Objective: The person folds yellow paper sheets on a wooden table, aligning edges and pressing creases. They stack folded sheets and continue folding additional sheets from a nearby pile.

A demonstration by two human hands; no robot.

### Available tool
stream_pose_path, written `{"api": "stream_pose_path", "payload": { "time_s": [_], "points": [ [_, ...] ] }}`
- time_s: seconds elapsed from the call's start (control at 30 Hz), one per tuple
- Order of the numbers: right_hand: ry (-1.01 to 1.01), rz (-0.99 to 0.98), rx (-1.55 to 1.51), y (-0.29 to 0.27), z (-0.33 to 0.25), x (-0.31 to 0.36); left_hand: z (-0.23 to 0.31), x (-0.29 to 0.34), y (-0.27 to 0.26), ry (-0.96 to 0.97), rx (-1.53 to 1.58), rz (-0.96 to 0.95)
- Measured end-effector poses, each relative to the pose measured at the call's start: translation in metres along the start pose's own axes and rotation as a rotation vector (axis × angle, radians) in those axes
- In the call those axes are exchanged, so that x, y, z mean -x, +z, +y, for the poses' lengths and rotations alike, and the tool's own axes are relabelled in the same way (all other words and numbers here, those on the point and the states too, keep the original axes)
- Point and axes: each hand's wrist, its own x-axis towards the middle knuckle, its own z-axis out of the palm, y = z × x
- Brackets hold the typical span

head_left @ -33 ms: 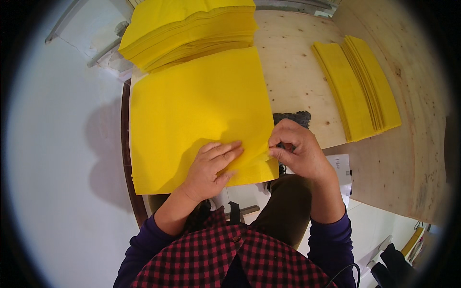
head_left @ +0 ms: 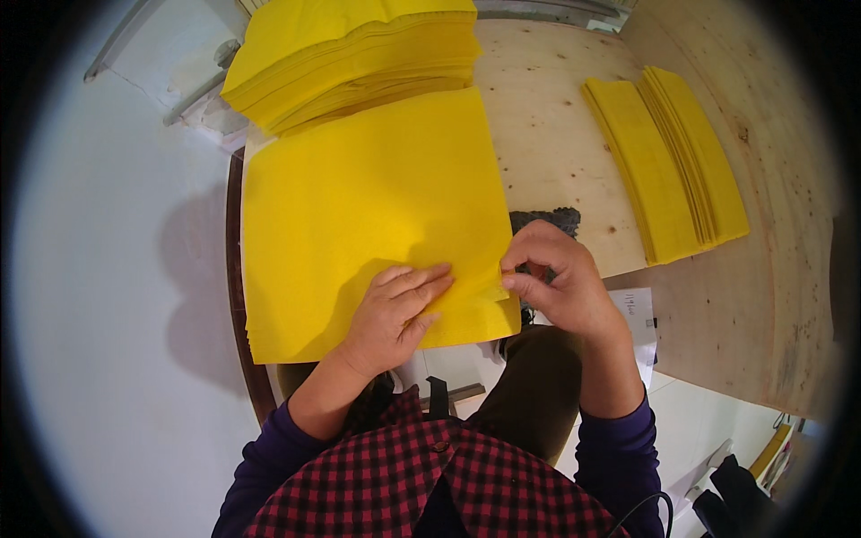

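Right hand (head_left: 560, 280) pinches the right edge of a yellow sheet (head_left: 359, 197), left hand (head_left: 384, 314) laid on top.
Right thumb and forefinger closed on the edge near the near right corner, where a layer sits slightly raised; left fingers extended, a bit spread, gripping nothing. Sheet lies in front of the person, left side of the wooden table (head_left: 543, 134), tall yellow stack (head_left: 359, 58) just beyond, folded yellow pieces (head_left: 632, 161) well apart at right, dark grey fabric (head_left: 563, 218) by the right hand.

Right hand (head_left: 571, 280) pinches sheet (head_left: 377, 197) (left hand (head_left: 387, 316) atop)
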Motion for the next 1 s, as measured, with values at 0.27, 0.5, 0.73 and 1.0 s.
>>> {"api": "stream_pose_path", "payload": {
  "time_s": [0.27, 0.5, 0.73, 1.0],
  "points": [
    [0.131, 0.024, -0.04, -0.001, 0.019, 0.027, -0.006, 0.001, 0.005, -0.002, 0.11, 0.085],
    [0.157, -0.06, -0.011, 0.01, 0.031, 0.021, -0.006, 0.001, 0.003, -0.01, 0.109, 0.063],
    [0.091, -0.089, 0.083, 0.004, 0.023, 0.016, -0.003, 0.002, 0.003, -0.021, 0.086, 0.049],
    [-0.039, -0.077, 0.068, 0.002, 0.005, 0.005, -0.001, 0.0, 0.0, -0.01, 0.058, 0.007]
  ]
}}
